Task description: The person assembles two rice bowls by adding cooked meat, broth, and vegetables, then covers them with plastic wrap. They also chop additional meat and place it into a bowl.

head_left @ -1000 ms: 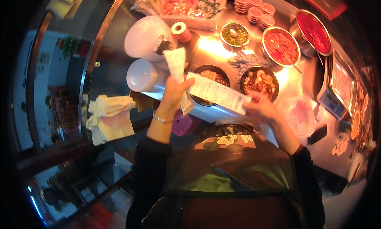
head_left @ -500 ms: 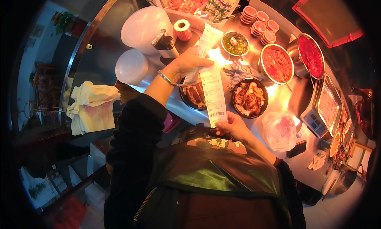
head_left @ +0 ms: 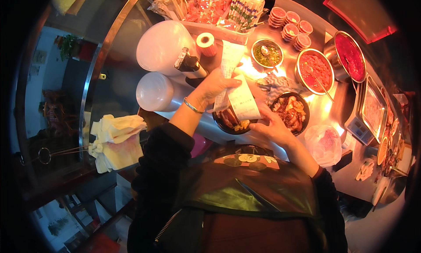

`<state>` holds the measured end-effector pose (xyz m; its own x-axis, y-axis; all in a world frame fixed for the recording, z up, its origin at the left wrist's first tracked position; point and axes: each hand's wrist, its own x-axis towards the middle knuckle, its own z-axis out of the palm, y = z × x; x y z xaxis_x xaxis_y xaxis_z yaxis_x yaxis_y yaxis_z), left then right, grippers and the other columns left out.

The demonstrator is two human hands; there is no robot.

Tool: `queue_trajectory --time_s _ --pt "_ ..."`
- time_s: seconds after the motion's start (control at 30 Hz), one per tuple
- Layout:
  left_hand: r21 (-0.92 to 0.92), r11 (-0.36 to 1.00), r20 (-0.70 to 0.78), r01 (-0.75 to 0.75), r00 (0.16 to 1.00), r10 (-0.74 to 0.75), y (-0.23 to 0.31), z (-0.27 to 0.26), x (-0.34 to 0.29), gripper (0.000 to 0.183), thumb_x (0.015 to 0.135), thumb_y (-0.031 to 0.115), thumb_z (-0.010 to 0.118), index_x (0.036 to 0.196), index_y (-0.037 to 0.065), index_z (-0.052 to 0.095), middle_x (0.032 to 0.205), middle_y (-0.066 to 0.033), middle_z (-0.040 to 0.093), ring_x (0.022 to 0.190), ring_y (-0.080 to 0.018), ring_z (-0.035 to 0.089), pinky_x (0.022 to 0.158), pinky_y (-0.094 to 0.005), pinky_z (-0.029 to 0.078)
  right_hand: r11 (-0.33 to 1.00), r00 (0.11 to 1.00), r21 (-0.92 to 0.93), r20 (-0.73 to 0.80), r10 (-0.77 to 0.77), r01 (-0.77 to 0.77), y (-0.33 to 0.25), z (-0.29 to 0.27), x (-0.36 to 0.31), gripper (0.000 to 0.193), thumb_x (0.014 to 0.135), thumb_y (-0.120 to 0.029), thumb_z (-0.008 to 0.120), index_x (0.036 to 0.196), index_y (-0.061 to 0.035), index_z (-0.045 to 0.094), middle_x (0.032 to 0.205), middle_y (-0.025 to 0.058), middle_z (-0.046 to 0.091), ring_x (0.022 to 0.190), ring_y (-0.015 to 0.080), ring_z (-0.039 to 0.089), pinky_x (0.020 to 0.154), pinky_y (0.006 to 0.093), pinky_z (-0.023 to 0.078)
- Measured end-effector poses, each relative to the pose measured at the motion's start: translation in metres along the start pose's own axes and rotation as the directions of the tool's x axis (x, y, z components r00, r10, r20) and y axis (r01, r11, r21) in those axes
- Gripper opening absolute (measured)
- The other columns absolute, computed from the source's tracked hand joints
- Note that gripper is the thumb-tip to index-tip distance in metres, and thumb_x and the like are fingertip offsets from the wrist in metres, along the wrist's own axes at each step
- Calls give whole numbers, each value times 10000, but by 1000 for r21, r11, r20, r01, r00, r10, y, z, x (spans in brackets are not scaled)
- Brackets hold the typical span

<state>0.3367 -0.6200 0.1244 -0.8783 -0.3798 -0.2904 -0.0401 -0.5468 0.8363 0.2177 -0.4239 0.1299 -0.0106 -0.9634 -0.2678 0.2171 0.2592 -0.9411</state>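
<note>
The paper slip (head_left: 243,99) was between the left hand (head_left: 215,84) and the right hand (head_left: 274,125), above the left food bowl (head_left: 226,129), and the right food bowl (head_left: 308,114) sat beside that one on the counter (head_left: 324,110). Behind them, from left to right, came the big tub (head_left: 160,46) with the small tub (head_left: 154,93) in front of it, the roll (head_left: 206,43), the spoon bowl (head_left: 253,53), the large bowl (head_left: 297,71) and the pot (head_left: 332,55). Farther back the packet box (head_left: 210,29) stood left of the stacked cups (head_left: 290,31), while over on the right the bag (head_left: 323,145) lay left of the scale (head_left: 360,130).
</note>
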Motion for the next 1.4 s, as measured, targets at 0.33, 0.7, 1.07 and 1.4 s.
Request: queue_trajectory --time_s 0.33,0.7,1.07,1.4 --pt "-32 999 -2 40 999 -40 17 -3 -25 601 738 6 607 1277 -17 341 1055 -70 508 908 -136 523 803 -280 441 831 949 -513 -90 -303 217 -16 11 31 172 777 -173 622 891 -45 613 1093 117 543 1182 300 370 952 405 310" --pt "-387 922 82 15 996 18 -3 -14 -34 593 847 494 456 1171 -1 433 1063 -134 525 746 -196 576 645 -327 498 988 892 79 -444 -86 134 -20 -4 26 268 877 -58 487 1138 0 466 928 85 602 769 105 572 664 224 466" --pt "-590 805 130 64 991 16 -17 -14 -41 699 867 599 203 1271 48 348 1164 -175 485 866 -298 591 709 -449 523 919 876 338 -482 -15 202 -18 18 22 286 876 -59 495 1150 -11 428 980 128 609 849 149 599 744 256 493" --pt "-610 791 183 52 980 77 -19 -17 -49 717 860 605 228 1326 63 282 1286 -171 399 1003 -301 543 777 -409 501 915 892 359 -451 -3 185 -5 41 33 132 885 -73 490 992 -38 420 900 131 620 745 145 608 644 248 501"
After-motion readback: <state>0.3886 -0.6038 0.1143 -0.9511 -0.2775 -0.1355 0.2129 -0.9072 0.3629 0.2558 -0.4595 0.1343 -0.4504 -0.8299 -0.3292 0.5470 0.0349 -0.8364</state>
